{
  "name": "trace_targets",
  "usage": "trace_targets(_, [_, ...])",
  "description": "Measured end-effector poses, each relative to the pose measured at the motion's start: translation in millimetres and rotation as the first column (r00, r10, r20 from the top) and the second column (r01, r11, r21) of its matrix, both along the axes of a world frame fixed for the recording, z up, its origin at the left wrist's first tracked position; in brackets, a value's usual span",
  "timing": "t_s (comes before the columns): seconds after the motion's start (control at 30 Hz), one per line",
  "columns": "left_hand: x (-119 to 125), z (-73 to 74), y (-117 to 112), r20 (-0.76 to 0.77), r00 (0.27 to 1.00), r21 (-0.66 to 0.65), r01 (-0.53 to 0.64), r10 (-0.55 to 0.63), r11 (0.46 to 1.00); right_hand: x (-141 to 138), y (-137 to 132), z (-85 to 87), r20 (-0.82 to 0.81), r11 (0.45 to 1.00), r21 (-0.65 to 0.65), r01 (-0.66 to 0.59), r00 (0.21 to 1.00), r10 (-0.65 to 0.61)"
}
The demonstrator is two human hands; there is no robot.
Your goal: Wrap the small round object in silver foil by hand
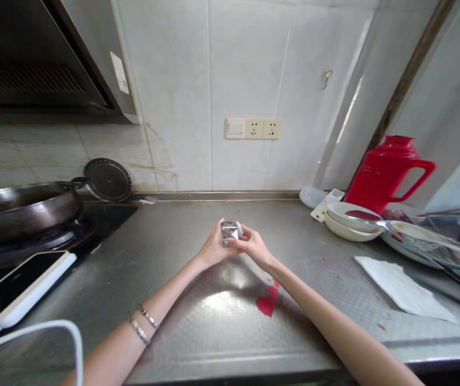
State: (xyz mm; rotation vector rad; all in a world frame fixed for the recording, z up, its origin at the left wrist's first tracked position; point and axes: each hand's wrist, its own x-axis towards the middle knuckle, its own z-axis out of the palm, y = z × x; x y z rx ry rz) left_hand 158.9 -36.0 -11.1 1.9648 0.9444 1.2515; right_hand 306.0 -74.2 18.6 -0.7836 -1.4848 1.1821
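Both of my hands meet above the middle of the steel counter (182, 289) and hold one small silvery packet (229, 232) between them. My left hand (214, 247) grips it from the left side, fingers curled. My right hand (252, 246) pinches its right edge, where a bit of white shows. Two thin bracelets sit on my left wrist (143, 323). A small red scrap (268, 301) lies on the counter just under my right forearm.
A dark wok (21, 209) sits on the stove at left, a round lid (107, 180) leaning behind it. A phone (16, 287) with a white cable lies near left. Stacked bowls (350, 221), plates, a red thermos jug (386, 174) and a paper towel (402, 287) occupy the right.
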Motion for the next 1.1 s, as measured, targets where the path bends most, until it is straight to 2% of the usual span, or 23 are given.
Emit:
trace_targets(0.1, [0, 6.4, -4, -0.004, 0.998, 0.051, 0.055, -0.055, 0.997, 1, 1, -1.3, 0.010, 1.000, 0.030, -0.007, 1.000, 0.007])
trace_targets(0.23, [-2, 13.9, -10, 0.004, 1.000, 0.028, 0.005, -0.005, 1.000, 3, 4, -4.1, -0.018, 0.999, 0.040, -0.011, 1.000, 0.012])
trace_targets(0.37, [-2, 17.9, -15, 0.012, 1.000, 0.030, -0.004, 0.004, 1.000, 7, 12, -8.8, -0.146, 0.996, -0.093, 0.001, 0.989, -0.015])
trace_targets(0.47, [0, 17.5, -17, 0.034, 0.998, 0.037, 0.045, -0.046, 0.998, 12, 19, -12.0, -0.151, 0.985, -0.157, 0.066, 0.984, -0.090])
trace_targets(0.57, [1, 14.5, -17, 0.041, 0.997, 0.046, 0.056, -0.058, 0.997, 18, 24, -11.6, -0.055, 0.972, -0.040, 0.231, 0.971, -0.233])
trace_targets(0.63, [2, 11.9, -17, 0.040, 0.998, 0.037, 0.043, -0.044, 0.998, 20, 24, -9.1, 0.022, 0.935, 0.121, 0.333, 0.941, -0.338])
trace_targets(0.7, [3, 9.3, -17, 0.026, 0.999, 0.027, 0.024, -0.025, 0.999, 20, 22, -6.3, 0.058, 0.894, 0.243, 0.377, 0.914, -0.401])
trace_targets(0.9, [8, 3.8, -18, 0.005, 1.000, 0.059, -0.028, 0.028, 0.998, 14, 12, -9.0, 0.168, 0.895, 0.340, 0.289, 0.918, -0.360])
trace_targets(1.1, [12, 4.1, -20, 0.012, 0.997, 0.065, -0.082, 0.081, 0.995, 11, 4, -11.5, 0.199, 0.797, 0.519, 0.310, 0.863, -0.465])
